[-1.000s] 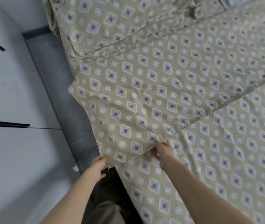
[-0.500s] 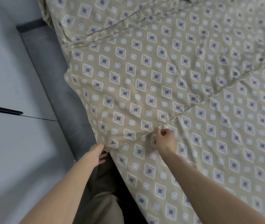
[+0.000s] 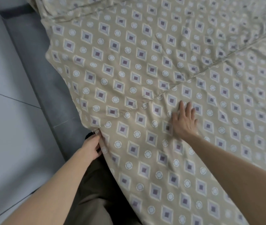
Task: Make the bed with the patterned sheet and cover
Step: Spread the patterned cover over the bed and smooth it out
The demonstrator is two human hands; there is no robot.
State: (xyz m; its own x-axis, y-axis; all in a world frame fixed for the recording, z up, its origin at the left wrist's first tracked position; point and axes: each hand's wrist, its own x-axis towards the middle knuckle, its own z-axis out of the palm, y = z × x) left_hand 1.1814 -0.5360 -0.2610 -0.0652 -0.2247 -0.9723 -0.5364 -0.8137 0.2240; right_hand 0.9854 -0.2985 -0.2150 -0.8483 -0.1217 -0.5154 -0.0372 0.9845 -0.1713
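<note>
Cover [image 3: 129,62]: thin woven cloth, matt, softly wrinkled, printed pattern. Sheet [image 3: 226,143]: same matt printed cloth. Bed frame [image 3: 48,82]: grey, matt, fabric-like; floor [image 3: 7,135] smooth, faint sheen.

A dark grey bed frame edge [image 3: 36,75] runs diagonally down the left of the frame. Beyond it, at far left, lies pale grey-white flooring [image 3: 7,143] crossed by thin dark seams, evenly lit.

Beige cover [image 3: 129,65] with purple diamonds and white circles; grey bed frame [image 3: 48,88]
</note>
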